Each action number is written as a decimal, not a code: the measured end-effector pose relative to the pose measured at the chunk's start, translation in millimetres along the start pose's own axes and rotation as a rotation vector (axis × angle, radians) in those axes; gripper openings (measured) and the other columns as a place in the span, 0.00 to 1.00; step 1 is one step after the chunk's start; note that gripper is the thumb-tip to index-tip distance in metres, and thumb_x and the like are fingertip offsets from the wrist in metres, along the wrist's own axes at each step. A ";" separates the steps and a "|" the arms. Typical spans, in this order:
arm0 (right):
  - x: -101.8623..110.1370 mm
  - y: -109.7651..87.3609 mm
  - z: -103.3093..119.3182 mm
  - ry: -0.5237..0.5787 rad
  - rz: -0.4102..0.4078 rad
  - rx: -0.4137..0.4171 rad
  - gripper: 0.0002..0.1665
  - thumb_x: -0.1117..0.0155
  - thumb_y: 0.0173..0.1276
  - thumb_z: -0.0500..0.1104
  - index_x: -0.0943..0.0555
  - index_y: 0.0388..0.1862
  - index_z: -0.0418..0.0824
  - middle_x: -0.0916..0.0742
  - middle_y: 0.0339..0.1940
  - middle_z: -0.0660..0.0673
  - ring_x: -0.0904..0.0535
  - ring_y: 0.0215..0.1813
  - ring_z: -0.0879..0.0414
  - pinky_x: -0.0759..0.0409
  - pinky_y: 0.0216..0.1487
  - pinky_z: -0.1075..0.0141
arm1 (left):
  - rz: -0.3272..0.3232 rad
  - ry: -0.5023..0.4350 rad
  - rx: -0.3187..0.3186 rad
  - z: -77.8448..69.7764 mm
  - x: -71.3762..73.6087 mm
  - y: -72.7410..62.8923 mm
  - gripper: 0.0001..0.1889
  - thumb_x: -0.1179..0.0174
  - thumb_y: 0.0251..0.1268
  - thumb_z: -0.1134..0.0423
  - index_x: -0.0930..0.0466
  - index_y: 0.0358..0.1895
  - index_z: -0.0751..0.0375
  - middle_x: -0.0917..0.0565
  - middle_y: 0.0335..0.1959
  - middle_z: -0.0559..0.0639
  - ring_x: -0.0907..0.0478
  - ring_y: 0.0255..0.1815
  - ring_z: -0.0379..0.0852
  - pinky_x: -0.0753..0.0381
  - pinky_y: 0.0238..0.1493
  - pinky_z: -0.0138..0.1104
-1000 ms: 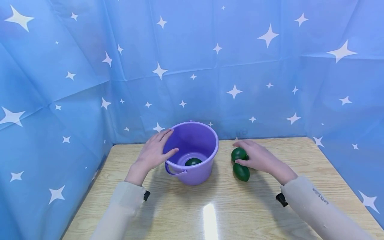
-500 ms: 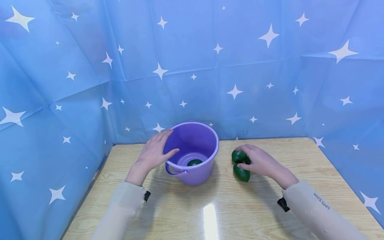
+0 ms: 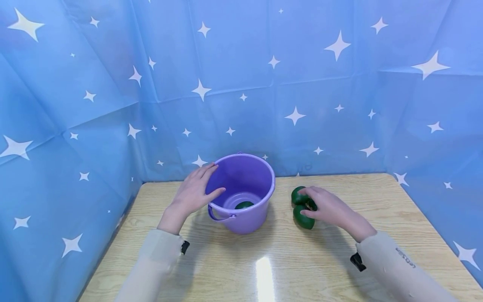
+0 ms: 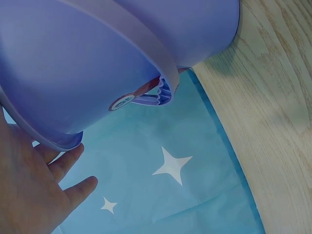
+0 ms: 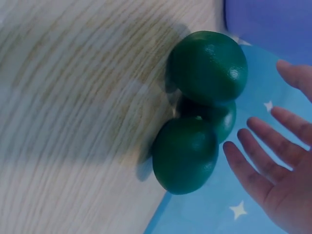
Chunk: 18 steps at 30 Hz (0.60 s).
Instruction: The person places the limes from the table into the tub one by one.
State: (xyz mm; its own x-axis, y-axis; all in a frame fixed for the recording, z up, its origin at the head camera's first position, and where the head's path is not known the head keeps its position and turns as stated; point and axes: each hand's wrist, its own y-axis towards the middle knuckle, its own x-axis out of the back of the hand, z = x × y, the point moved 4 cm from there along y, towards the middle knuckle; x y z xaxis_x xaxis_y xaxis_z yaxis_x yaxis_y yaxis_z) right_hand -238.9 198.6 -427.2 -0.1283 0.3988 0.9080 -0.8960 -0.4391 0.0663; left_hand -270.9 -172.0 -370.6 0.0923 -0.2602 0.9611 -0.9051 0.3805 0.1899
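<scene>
A purple bucket [image 3: 247,220] stands at the middle of the table with a dark green oval fruit [image 3: 244,205] on its bottom. My left hand [image 3: 191,192] rests at its left rim, fingers extended and thumb reaching over the edge. To the right of the bucket, three glossy dark green fruits sit clustered: a front one [image 3: 304,218], a back one [image 3: 298,195] and a third [image 5: 225,119] partly hidden behind them. Over this cluster hovers my right hand [image 3: 331,206], its fingers spread and loosely bent. In the right wrist view a gap shows between those fingertips [image 5: 229,147] and the fruits.
The wooden table [image 3: 226,268] carries a bright light reflection near its front. Blue cloth [image 3: 241,113] with white stars hangs behind it and along both sides. The bucket's handle [image 3: 219,217] hangs down on its near left side.
My right hand has drawn back slightly toward me and lowered over the green fruits, uncovering more of the back one. The left hand stays at the bucket's rim.
</scene>
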 end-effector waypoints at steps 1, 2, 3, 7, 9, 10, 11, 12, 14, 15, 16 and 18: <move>-0.8 -0.6 -0.3 0.003 0.003 -0.002 0.33 0.29 0.65 0.48 0.25 0.65 0.36 0.18 0.61 0.35 0.21 0.62 0.39 0.19 0.58 0.43 | -0.001 0.000 0.000 0.1 -0.2 0.1 0.43 0.51 0.67 0.30 0.44 0.79 0.51 0.41 0.80 0.51 0.44 0.80 0.59 0.44 0.80 0.56; -1.7 -1.1 -0.8 0.003 0.006 -0.003 0.33 0.29 0.65 0.49 0.25 0.65 0.36 0.18 0.61 0.35 0.21 0.62 0.39 0.19 0.58 0.43 | -0.001 -0.001 0.001 0.2 -0.3 0.1 0.43 0.51 0.67 0.30 0.44 0.79 0.51 0.41 0.80 0.51 0.44 0.80 0.58 0.44 0.80 0.56; -2.5 -1.4 -1.3 0.001 0.007 -0.002 0.34 0.29 0.65 0.49 0.25 0.66 0.36 0.18 0.62 0.35 0.22 0.62 0.39 0.19 0.58 0.43 | -0.001 -0.003 0.002 0.2 -0.4 0.1 0.43 0.51 0.67 0.30 0.44 0.79 0.51 0.41 0.80 0.51 0.44 0.80 0.58 0.44 0.80 0.56; -5.2 -2.8 -3.5 -0.004 0.009 0.001 0.34 0.29 0.65 0.49 0.26 0.66 0.35 0.19 0.62 0.34 0.22 0.63 0.38 0.19 0.58 0.43 | -0.001 -0.003 0.001 -0.3 -0.1 -0.1 0.43 0.51 0.67 0.31 0.44 0.79 0.51 0.41 0.80 0.51 0.44 0.80 0.58 0.44 0.80 0.56; -6.4 -3.6 -4.7 -0.006 0.007 0.002 0.34 0.29 0.65 0.49 0.26 0.66 0.35 0.19 0.62 0.34 0.22 0.63 0.37 0.19 0.59 0.43 | -0.001 -0.007 0.002 -0.4 0.1 -0.3 0.43 0.50 0.67 0.31 0.44 0.79 0.51 0.41 0.80 0.51 0.44 0.80 0.58 0.44 0.80 0.56; -6.9 -3.9 -5.0 -0.004 0.005 0.002 0.34 0.29 0.65 0.49 0.26 0.66 0.35 0.19 0.62 0.34 0.22 0.63 0.37 0.19 0.59 0.43 | 0.000 -0.007 0.003 -0.4 0.2 -0.4 0.43 0.50 0.67 0.31 0.44 0.79 0.51 0.41 0.80 0.51 0.44 0.80 0.58 0.44 0.80 0.56; -7.6 -4.0 -5.5 -0.005 0.003 0.001 0.34 0.29 0.65 0.49 0.26 0.66 0.35 0.19 0.62 0.34 0.22 0.63 0.37 0.19 0.59 0.43 | 0.000 -0.009 0.004 -0.3 0.4 -0.5 0.43 0.50 0.67 0.31 0.44 0.79 0.51 0.41 0.80 0.51 0.44 0.80 0.58 0.44 0.80 0.56; -8.3 -4.2 -5.8 -0.006 0.002 0.003 0.34 0.29 0.65 0.49 0.26 0.66 0.35 0.18 0.62 0.34 0.21 0.62 0.38 0.18 0.58 0.44 | 0.001 -0.012 0.005 -0.3 0.4 -0.6 0.43 0.50 0.67 0.31 0.44 0.79 0.51 0.41 0.80 0.51 0.44 0.80 0.58 0.44 0.80 0.56; -9.6 -4.7 -6.6 -0.004 -0.001 0.005 0.34 0.29 0.65 0.49 0.25 0.66 0.35 0.18 0.61 0.35 0.21 0.61 0.38 0.18 0.57 0.45 | -0.001 -0.013 0.005 -0.2 0.5 -0.7 0.43 0.50 0.67 0.31 0.44 0.79 0.51 0.41 0.80 0.51 0.44 0.80 0.58 0.44 0.80 0.56; -10.2 -4.8 -6.8 -0.003 -0.003 0.004 0.34 0.29 0.65 0.49 0.25 0.66 0.35 0.18 0.61 0.35 0.20 0.61 0.39 0.18 0.57 0.45 | -0.001 -0.014 0.005 -0.2 0.5 -0.8 0.43 0.50 0.67 0.31 0.44 0.79 0.51 0.41 0.80 0.51 0.44 0.80 0.58 0.44 0.79 0.56; -10.7 -4.8 -7.0 -0.001 -0.004 0.006 0.34 0.29 0.65 0.49 0.25 0.65 0.35 0.18 0.60 0.35 0.20 0.60 0.39 0.17 0.57 0.45 | -0.002 -0.014 0.004 -0.2 0.5 -0.8 0.43 0.50 0.67 0.31 0.44 0.79 0.51 0.41 0.80 0.51 0.44 0.80 0.58 0.44 0.79 0.56; -11.6 -5.0 -7.2 0.003 -0.006 0.011 0.34 0.29 0.65 0.49 0.25 0.65 0.35 0.17 0.59 0.35 0.20 0.59 0.40 0.17 0.56 0.46 | -0.003 -0.015 0.003 -0.3 0.4 -0.9 0.43 0.50 0.67 0.31 0.44 0.79 0.51 0.41 0.80 0.51 0.44 0.80 0.58 0.43 0.79 0.56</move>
State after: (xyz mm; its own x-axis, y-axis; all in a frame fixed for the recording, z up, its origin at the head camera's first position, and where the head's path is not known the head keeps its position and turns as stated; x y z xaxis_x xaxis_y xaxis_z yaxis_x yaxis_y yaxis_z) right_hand -236.0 202.0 -441.0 -0.1239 0.4038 0.9064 -0.8921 -0.4454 0.0765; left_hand -269.9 -172.1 -370.3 0.0889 -0.2747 0.9574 -0.9059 0.3773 0.1923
